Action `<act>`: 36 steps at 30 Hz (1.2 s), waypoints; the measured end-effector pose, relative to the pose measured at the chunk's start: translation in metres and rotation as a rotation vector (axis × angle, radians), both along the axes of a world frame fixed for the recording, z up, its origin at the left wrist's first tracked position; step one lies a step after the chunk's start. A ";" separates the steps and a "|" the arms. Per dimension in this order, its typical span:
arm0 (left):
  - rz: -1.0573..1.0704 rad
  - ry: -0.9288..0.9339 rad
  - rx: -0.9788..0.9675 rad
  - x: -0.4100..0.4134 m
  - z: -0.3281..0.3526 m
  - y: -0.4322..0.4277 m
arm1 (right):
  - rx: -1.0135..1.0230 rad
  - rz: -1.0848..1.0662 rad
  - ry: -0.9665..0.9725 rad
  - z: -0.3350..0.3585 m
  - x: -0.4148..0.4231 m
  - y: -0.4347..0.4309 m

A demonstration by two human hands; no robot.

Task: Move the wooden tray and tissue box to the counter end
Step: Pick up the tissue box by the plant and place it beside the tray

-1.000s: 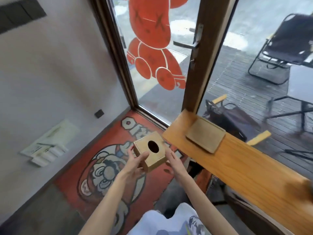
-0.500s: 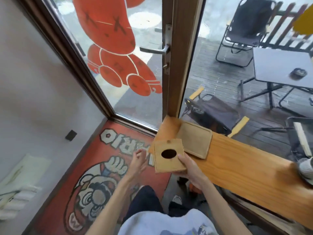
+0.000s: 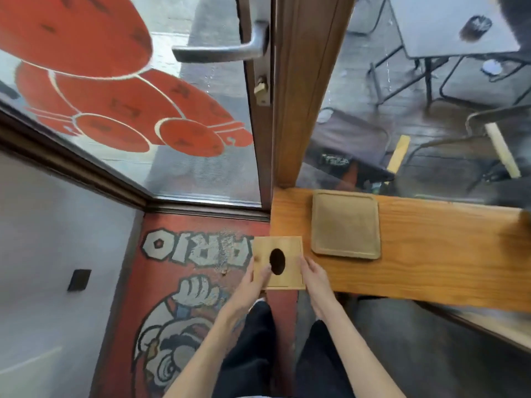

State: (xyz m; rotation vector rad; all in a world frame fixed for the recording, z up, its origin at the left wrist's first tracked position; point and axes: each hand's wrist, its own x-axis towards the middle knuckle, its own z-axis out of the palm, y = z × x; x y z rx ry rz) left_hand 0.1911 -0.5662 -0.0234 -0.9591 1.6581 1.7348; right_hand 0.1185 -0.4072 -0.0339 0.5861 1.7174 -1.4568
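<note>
Sitting at the near-left corner of the tabletop [image 3: 431, 254], the tissue box [image 3: 290, 271] overhangs the left end; whether it rests fully there cannot be told. Left hand [image 3: 254, 282] clamps the box's left side, thumb on top beside the oval opening. Right hand [image 3: 314, 278] presses the box's right side, fingers closed against it. Tray [image 3: 346, 224] lies flat on the tabletop, just beyond and right of the box, apart from it.

The tissue box [image 3: 278, 262], earlier carried in the air over the floor mat, now sits at the counter's [image 3: 431, 271] left end, and the left hand [image 3: 253, 282] grips it again.
</note>
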 end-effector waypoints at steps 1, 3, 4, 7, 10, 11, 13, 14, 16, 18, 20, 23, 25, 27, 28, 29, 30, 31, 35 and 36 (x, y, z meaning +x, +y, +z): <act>-0.019 0.015 0.011 -0.003 -0.008 -0.001 | 0.002 0.002 0.017 -0.003 0.007 -0.004; -0.036 0.041 0.038 -0.010 -0.019 -0.001 | 0.010 -0.029 0.066 -0.005 0.016 -0.007; -0.050 0.048 0.046 -0.015 -0.020 0.001 | 0.017 -0.048 0.086 -0.005 0.017 -0.008; -0.097 0.056 0.033 -0.024 -0.030 0.002 | 0.052 -0.067 0.101 -0.012 0.011 -0.008; -0.106 0.016 0.003 -0.031 -0.037 0.006 | 0.087 -0.065 0.097 -0.021 0.006 -0.005; -0.113 0.012 -0.010 -0.033 -0.035 0.008 | 0.095 -0.059 0.098 -0.023 0.004 -0.004; -0.117 0.003 -0.034 -0.035 -0.039 0.011 | 0.101 -0.052 0.096 -0.027 0.001 -0.002; -0.116 0.005 -0.041 -0.035 -0.041 0.011 | 0.105 -0.045 0.094 -0.028 0.000 -0.001; -0.107 0.019 -0.053 -0.035 -0.044 0.012 | 0.118 -0.029 0.094 -0.031 0.000 0.000; -0.117 0.024 -0.061 -0.034 -0.046 0.012 | 0.129 -0.011 0.101 -0.034 0.001 0.001; -0.122 0.021 -0.058 -0.033 -0.047 0.012 | 0.139 0.006 0.109 -0.035 0.002 0.002; -0.078 0.040 -0.014 -0.034 -0.044 0.009 | 0.154 0.026 0.115 -0.036 0.003 0.001; -0.029 0.042 -0.003 -0.035 -0.042 0.006 | 0.157 0.029 0.118 -0.036 0.004 0.001; 0.016 0.031 0.015 -0.035 -0.042 0.002 | 0.154 0.027 0.108 -0.035 0.004 0.001; 0.030 0.029 0.022 -0.034 -0.044 0.001 | 0.152 0.023 0.105 -0.035 0.004 0.002; 0.034 0.023 0.029 -0.033 -0.047 -0.001 | 0.149 0.019 0.103 -0.035 0.004 0.002; 0.040 0.015 0.034 -0.031 -0.050 -0.003 | 0.142 0.014 0.101 -0.034 0.004 0.002; 0.052 0.002 0.040 -0.030 -0.054 -0.004 | 0.133 0.009 0.098 -0.033 0.005 0.002; 0.105 -0.021 0.093 -0.030 -0.054 -0.008 | 0.114 -0.003 0.108 -0.033 0.007 0.002; 0.114 -0.024 0.107 -0.030 -0.054 -0.008 | 0.113 -0.006 0.109 -0.033 0.008 0.002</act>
